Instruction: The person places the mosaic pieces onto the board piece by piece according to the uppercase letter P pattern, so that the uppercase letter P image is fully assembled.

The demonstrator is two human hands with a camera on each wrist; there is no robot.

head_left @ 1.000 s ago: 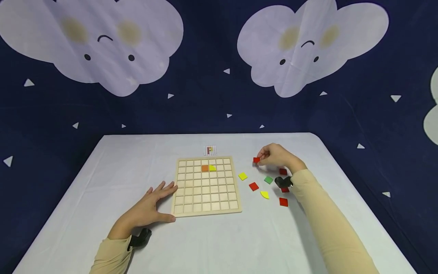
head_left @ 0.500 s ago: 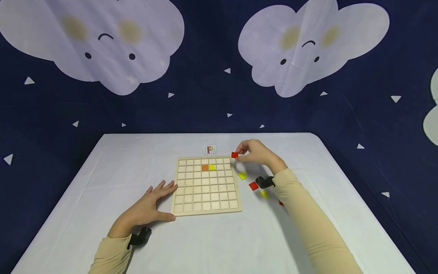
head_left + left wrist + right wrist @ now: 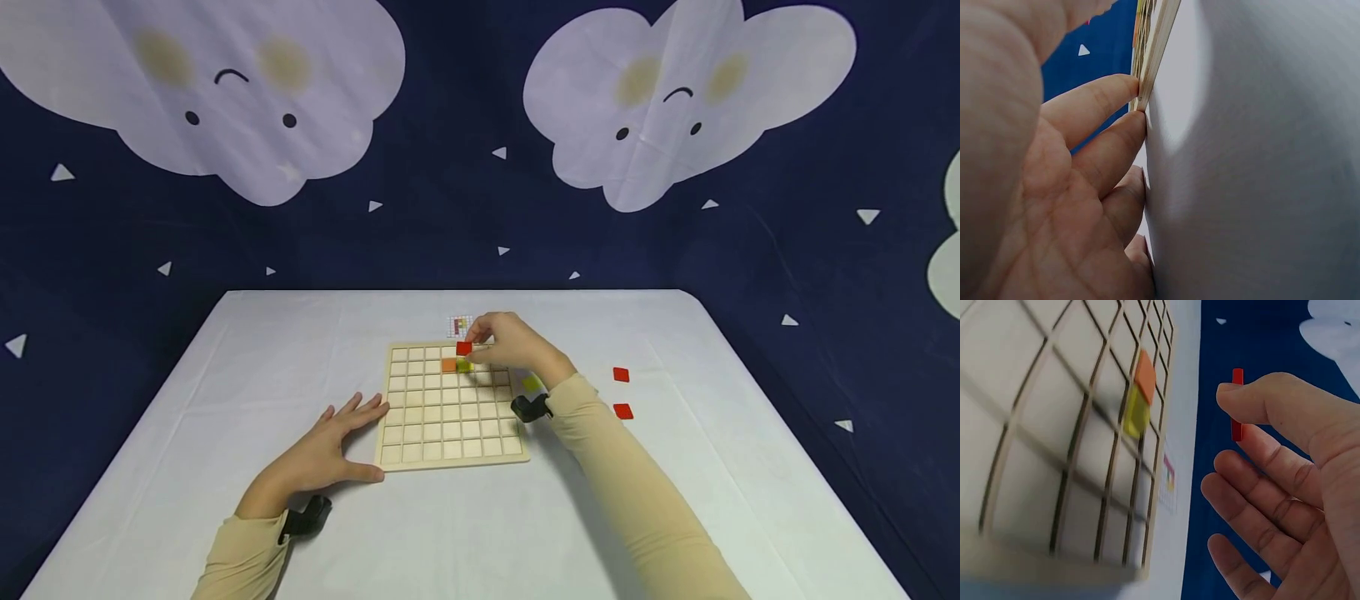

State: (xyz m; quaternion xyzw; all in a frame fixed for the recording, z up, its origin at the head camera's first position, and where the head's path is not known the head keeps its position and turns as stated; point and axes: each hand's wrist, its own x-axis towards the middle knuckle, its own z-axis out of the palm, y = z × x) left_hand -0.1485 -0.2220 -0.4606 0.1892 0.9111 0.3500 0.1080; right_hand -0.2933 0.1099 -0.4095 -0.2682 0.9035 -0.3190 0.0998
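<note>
My right hand (image 3: pixel 513 342) pinches a red square tile (image 3: pixel 464 348) between thumb and index finger, above the far rows of the wooden grid board (image 3: pixel 450 429). In the right wrist view the tile (image 3: pixel 1237 406) appears edge-on, apart from the board. On the board an orange square tile (image 3: pixel 448 365) sits beside a yellow rounded tile (image 3: pixel 465 365), which the right hand's shadow partly darkens. My left hand (image 3: pixel 318 458) lies at the board's left side, fingers spread, its thumb near the front corner. In the left wrist view its fingertips (image 3: pixel 1125 84) touch the board's edge.
Behind the board lies a small printed pattern card (image 3: pixel 459 326). A yellow tile (image 3: pixel 532 383) lies just right of the board, near the right wrist. Farther right are two red tiles (image 3: pixel 621 375). The right forearm (image 3: pixel 637 492) covers part of the table there.
My right hand has carried the red tile leftward from the loose tiles to over the board. Its forearm now hides several loose tiles and uncovers two red ones. The left hand stays put.
</note>
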